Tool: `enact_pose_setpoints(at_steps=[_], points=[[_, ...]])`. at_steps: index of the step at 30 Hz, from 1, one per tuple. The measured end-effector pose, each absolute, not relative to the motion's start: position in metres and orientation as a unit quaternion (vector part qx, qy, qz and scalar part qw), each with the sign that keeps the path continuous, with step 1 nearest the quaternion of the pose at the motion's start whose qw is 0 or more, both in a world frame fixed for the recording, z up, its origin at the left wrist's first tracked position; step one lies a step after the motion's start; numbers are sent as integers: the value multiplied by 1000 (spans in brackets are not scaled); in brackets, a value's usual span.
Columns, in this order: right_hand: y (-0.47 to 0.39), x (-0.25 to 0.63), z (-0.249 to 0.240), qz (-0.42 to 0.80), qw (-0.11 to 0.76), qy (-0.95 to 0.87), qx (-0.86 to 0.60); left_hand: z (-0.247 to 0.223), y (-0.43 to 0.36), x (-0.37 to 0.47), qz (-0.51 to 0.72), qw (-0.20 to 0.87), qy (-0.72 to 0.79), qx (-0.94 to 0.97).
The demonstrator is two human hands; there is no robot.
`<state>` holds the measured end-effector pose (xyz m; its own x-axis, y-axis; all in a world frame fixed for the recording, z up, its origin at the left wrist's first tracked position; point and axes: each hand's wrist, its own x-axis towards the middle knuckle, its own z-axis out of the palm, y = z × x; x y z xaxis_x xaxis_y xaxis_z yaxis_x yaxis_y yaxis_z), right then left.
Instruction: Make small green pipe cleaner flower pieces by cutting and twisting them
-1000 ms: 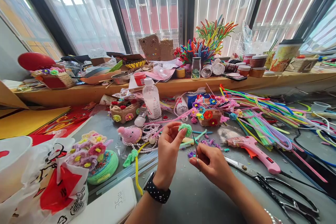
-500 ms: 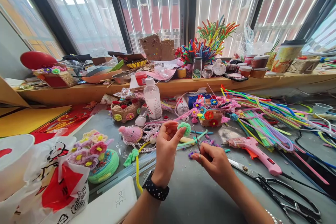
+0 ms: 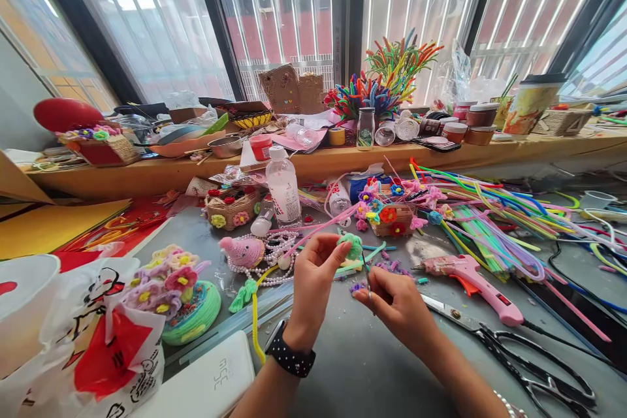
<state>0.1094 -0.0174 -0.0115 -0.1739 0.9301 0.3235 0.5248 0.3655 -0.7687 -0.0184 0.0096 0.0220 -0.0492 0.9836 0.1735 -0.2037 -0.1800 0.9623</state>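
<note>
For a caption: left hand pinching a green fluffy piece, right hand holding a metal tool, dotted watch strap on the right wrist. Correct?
Wrong wrist: the head view shows the dotted watch strap on the left. The left hand pinches the green fluffy piece; the right hand holds the metal tool.

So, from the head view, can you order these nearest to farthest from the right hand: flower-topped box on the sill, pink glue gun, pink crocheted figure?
From the right hand:
1. Pink glue gun: just to its right.
2. Pink crocheted figure: left, beyond the left hand.
3. Flower-topped box: far left, on the sill.
</note>
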Motion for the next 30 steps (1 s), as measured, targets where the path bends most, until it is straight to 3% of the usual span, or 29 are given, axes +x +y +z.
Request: enact_pose_setpoints(at_steps=[30], points=[[-17, 107, -18, 259, 416, -713, -502, 17, 9, -14, 597, 506, 397, 480]])
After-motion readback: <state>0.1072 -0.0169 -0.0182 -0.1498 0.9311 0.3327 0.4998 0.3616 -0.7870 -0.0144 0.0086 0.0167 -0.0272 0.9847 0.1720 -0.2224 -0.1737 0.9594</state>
